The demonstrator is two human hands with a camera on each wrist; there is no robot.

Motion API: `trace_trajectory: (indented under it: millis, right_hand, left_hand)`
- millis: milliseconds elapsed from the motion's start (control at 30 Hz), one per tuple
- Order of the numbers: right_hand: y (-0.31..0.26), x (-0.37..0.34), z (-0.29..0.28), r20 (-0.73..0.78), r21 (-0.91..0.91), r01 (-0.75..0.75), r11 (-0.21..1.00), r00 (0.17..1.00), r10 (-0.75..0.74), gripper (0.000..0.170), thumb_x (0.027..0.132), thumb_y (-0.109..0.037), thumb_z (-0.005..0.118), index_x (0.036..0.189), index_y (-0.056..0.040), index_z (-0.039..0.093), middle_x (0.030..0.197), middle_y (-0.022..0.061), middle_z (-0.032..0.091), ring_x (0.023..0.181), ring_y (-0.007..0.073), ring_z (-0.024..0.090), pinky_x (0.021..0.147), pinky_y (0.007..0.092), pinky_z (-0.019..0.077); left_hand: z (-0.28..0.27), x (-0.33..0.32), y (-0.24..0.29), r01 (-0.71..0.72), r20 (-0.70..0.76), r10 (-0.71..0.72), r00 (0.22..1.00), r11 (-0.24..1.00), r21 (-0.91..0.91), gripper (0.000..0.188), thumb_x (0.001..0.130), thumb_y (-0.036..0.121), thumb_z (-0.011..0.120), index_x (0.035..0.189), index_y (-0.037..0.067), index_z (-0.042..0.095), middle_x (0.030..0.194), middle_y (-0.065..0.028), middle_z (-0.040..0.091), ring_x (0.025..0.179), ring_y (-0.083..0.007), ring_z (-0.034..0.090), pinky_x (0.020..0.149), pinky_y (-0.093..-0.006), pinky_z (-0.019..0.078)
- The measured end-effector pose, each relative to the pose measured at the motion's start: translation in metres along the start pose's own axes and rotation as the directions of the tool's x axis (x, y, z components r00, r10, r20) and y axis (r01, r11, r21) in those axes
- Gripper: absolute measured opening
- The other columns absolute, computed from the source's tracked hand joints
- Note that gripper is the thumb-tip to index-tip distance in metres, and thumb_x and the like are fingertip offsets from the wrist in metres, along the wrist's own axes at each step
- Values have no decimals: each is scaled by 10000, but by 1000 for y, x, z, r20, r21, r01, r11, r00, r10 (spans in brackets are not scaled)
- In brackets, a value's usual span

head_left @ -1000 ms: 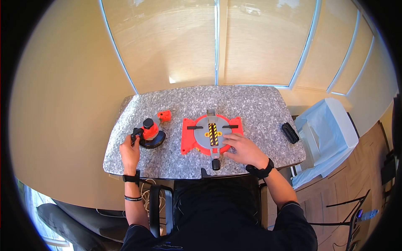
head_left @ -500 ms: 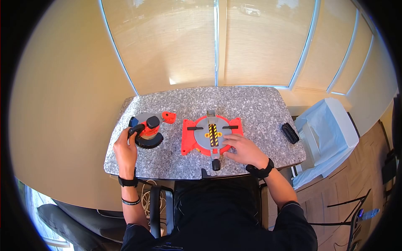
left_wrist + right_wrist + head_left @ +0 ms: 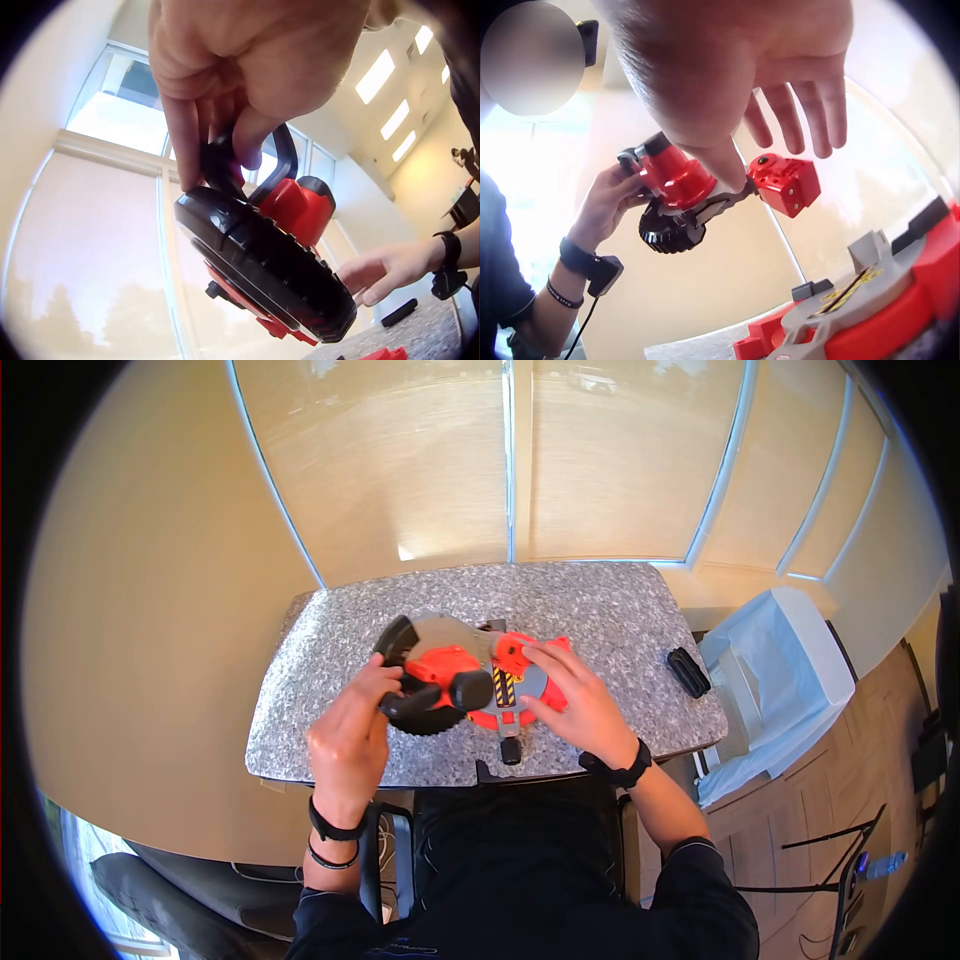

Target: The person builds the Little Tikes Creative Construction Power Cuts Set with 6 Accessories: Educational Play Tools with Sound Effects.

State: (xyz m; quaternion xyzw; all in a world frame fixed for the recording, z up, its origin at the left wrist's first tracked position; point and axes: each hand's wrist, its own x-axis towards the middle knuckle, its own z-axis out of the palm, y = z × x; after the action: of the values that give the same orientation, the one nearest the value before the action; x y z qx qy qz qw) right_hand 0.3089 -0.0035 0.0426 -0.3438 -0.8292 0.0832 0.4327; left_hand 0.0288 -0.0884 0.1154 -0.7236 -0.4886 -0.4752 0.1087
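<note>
My left hand (image 3: 350, 735) grips the black handle of a toy miter saw's upper part, fingers and thumb wrapped round it. This saw head (image 3: 445, 668) has a red motor housing (image 3: 676, 176), a black toothed blade (image 3: 285, 262) and a grey arm with a red end block (image 3: 784, 184). It is held up above the table, its end block overlapping the round grey-and-red saw base (image 3: 560, 705) in the head view. My right hand (image 3: 582, 705) is spread beside the end block, fingers straight and holding nothing. Black-and-yellow stripes mark the base's middle.
The base stands on a speckled grey table (image 3: 330, 730). A black case (image 3: 688, 672) lies near the right edge. Beyond that edge stands a bin with a pale blue liner (image 3: 790, 690). Blind-covered windows rise behind the table.
My left hand has lifted the saw head off the table's left side and carried it right, over to the base. My right hand has come up slightly from the base, fingers spreading.
</note>
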Motion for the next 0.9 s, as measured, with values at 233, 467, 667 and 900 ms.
trace_trajectory:
  millis: [233, 467, 667, 900]
  right_hand:
    - [4, 0, 0, -172, -154, -8, 988, 985, -19, 497, 814, -139, 833, 1269, -25, 668, 1216, 144, 683, 1060, 359, 680, 878, 435, 585]
    - [2, -5, 1, -125, -203, -100, 974, 989, 75, 468, 794, -140, 825, 1232, -45, 689, 1111, 117, 697, 995, 350, 690, 812, 446, 589]
    - [8, -10, 5, -45, -177, -90, 980, 995, 83, 475, 797, -137, 799, 1242, -43, 664, 1066, 141, 683, 945, 362, 688, 763, 472, 580]
    - [15, -12, 5, 61, 45, -132, 990, 990, 129, 467, 813, -114, 775, 1249, -13, 642, 1066, 173, 689, 943, 406, 696, 780, 469, 570]
  left_hand:
    - [17, 8, 25, -178, 103, 188, 977, 979, -99, 365, 745, -174, 680, 1064, 4, 695, 1093, -137, 757, 1164, -382, 716, 889, -419, 630]
    - [28, 9, 37, -251, 158, 263, 952, 964, -89, 343, 761, -123, 671, 1072, 21, 698, 1119, -121, 750, 1162, -352, 722, 828, -409, 635]
    - [27, 10, 44, -302, 187, 317, 930, 948, -105, 368, 755, -74, 703, 1108, 31, 711, 1144, -96, 748, 1166, -325, 724, 808, -380, 634]
    - [27, 17, 44, -323, 127, 360, 924, 916, -238, 381, 820, 15, 765, 1198, 9, 716, 1221, -136, 738, 1162, -344, 721, 847, -397, 629]
